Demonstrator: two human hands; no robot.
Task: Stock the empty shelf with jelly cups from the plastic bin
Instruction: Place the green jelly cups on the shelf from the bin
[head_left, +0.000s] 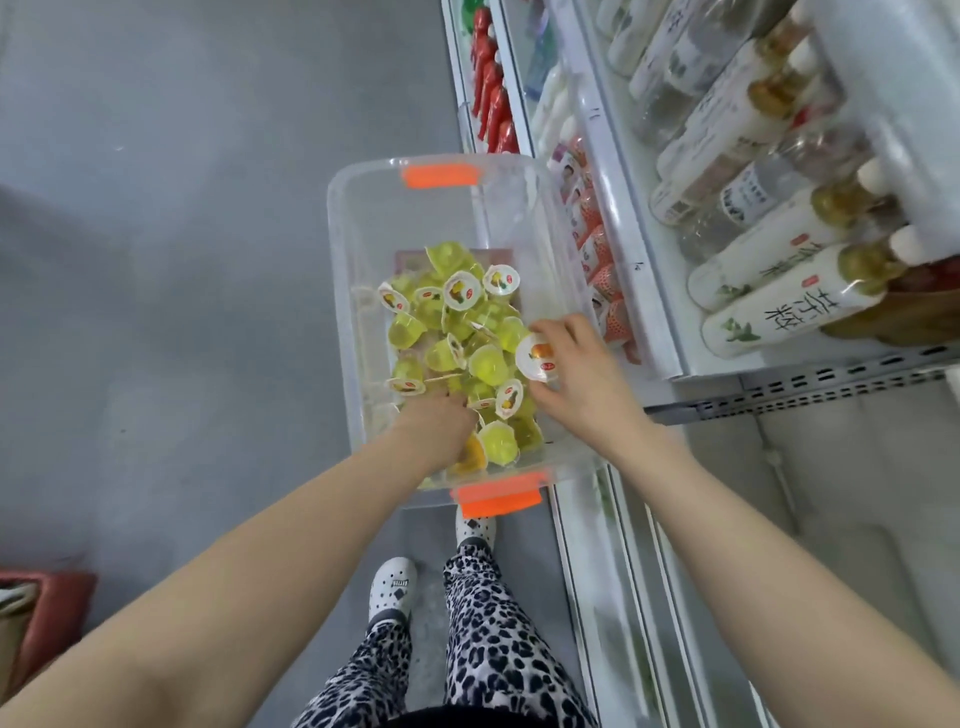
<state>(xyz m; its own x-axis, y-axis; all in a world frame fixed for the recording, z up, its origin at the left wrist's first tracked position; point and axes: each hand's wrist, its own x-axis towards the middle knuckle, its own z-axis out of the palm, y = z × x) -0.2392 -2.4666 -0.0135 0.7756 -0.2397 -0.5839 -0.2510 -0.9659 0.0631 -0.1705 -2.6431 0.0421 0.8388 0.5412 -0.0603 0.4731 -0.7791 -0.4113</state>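
Forearms (270, 566) reach down mid-frame; right hand (587, 374) grips one jelly cup (537, 358), left hand (436, 423) buried in plastic bin (343, 312) pile, grasp unclear. Best scoop several, lids upward.

Yellow-green jelly cups (457, 353) heaped, clear plastic bin (343, 291)

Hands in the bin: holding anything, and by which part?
Right hand grips one jelly cup by its sides. Left hand digs among cups; hold unclear.
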